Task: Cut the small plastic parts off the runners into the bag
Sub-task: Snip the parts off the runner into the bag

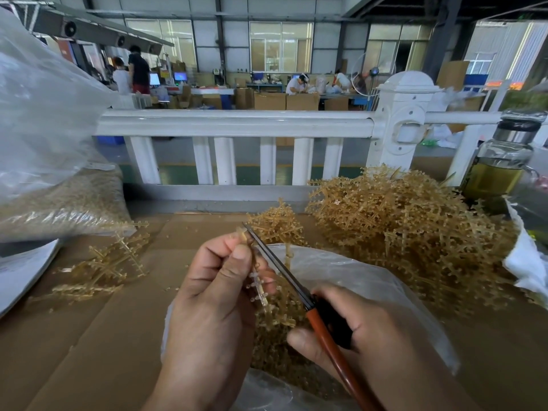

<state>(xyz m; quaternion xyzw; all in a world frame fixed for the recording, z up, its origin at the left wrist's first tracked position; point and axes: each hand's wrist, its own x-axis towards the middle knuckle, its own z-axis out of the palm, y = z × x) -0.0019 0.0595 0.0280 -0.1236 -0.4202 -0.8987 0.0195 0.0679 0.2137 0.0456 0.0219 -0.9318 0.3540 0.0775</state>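
**A:** Start at the hands. What is each one doing?

**B:** The left hand (213,295) pinches a thin tan plastic runner (258,281) between thumb and curled fingers. The right hand (364,330) is wrapped around the orange-brown handles of a pair of dark-bladed scissors (278,264). The blades lie right against the runner and look nearly closed.

**A:** Which way do they point?

**B:** The scissors' long axis runs from five o'clock to eleven o'clock, tip at eleven. The runner stands almost upright, six to twelve, with its top end beside the blade tip. A few small parts still stick out along its lower half.

**A:** And where is it in relation to the bag?

**B:** It is directly over the open crumpled clear plastic bag (358,280), which lies on the brown cardboard sheet (103,336) and already holds a layer of tan pieces under the hands.

**A:** How far along is the task?

**B:** Partway, I'd judge. A big tangled heap of tan runners (415,229) at two o'clock looks uncut. A few flat runners (100,268) lie at nine o'clock, perhaps finished ones. A large clear sack of tan granules (68,203) sits at ten o'clock, so much is done and much remains.
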